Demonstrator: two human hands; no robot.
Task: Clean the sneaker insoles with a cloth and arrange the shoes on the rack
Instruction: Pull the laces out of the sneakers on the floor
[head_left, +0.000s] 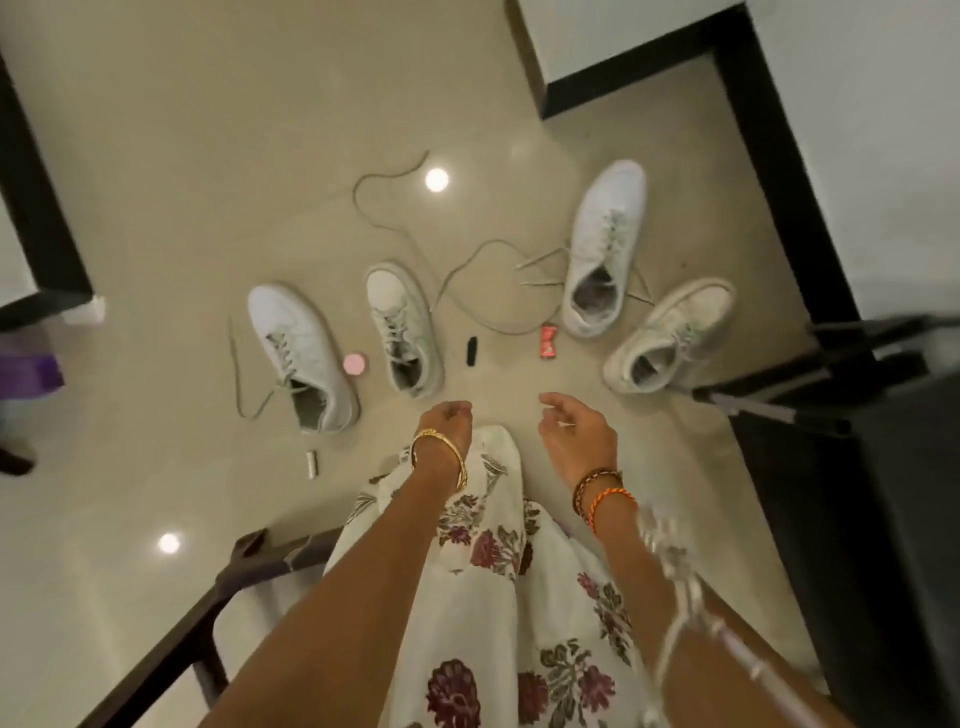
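Two bare hands, left hand (445, 422) and right hand (574, 431), hang mid-frame, fingers loosely curled and holding nothing, above four white sneakers (301, 353) scattered across the tiled floor (208, 156).

A glossy beige floor (208, 156) fills most of the view, with two round bright reflections of light (437, 180) on it, one far from the camera and one near, at the left. White walls (857, 130) stand at the upper right, edged with a dark skirting band (769, 130). A dark wooden frame (208, 613) crosses the lower left, and dark furniture (883, 493) stands at the right edge.
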